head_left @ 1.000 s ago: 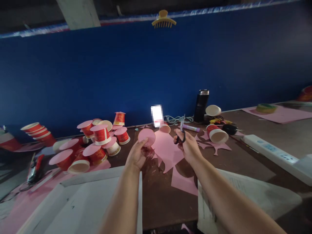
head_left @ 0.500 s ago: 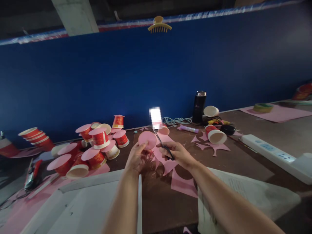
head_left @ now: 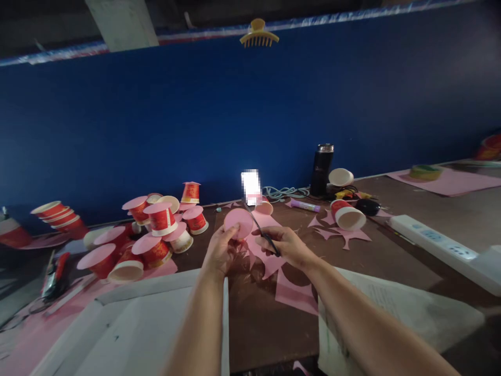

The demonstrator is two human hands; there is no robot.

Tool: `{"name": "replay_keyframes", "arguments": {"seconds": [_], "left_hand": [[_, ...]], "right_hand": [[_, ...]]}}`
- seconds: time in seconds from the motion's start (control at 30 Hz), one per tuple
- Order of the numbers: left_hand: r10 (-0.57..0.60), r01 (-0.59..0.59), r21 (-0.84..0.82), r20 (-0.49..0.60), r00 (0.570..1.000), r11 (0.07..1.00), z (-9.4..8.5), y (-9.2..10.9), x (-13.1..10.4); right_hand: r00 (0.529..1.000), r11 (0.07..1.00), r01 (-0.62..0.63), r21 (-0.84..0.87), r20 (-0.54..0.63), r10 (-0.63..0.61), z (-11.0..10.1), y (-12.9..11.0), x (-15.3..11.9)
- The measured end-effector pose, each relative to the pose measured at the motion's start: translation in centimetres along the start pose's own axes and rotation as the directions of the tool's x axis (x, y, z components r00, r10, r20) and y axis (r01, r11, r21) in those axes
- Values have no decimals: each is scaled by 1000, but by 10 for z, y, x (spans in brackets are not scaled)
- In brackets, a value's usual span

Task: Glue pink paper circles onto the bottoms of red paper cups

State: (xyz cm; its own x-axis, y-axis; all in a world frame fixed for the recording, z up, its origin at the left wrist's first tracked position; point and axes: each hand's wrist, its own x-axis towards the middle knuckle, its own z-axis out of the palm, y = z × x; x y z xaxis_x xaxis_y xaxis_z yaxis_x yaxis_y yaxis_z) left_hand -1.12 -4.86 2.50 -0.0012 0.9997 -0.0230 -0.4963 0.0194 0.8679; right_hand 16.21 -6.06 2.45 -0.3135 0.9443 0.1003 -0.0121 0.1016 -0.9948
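Observation:
My left hand (head_left: 221, 246) pinches a round pink paper disc (head_left: 238, 223) near the middle of the view, thumb on its face. Just to the right, my right hand (head_left: 285, 244) is closed on black-handled scissors (head_left: 267, 239), their blades pointing up and away beside the disc's right edge. Whether the blades touch the disc cannot be made out. Beneath and beyond the hands lie pink paper scraps (head_left: 296, 292) with curved cut-outs. A red cup (head_left: 265, 206) lies behind the disc, next to a bright, blurred-out screen (head_left: 251, 187).
Red paper cups (head_left: 161, 218), many topped with pink discs, crowd the left. An open white box (head_left: 148, 318) stands at the front left. Toward the right are a black flask (head_left: 322, 169), a glue stick (head_left: 305, 206), a power strip (head_left: 438, 248) and a tape roll (head_left: 425, 173).
The view has shifted slightly. Both hands keep nearly the same pose, with the disc still in my left hand and the scissors still in my right hand.

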Motion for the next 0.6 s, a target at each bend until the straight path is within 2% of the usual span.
{"name": "replay_keyframes", "arguments": {"seconds": [0.6], "left_hand": [[-30,27,61,56,998,998,-2,-1,0]], "right_hand": [[1000,1000,7,22,-17,-7,-2,6,2]]}}
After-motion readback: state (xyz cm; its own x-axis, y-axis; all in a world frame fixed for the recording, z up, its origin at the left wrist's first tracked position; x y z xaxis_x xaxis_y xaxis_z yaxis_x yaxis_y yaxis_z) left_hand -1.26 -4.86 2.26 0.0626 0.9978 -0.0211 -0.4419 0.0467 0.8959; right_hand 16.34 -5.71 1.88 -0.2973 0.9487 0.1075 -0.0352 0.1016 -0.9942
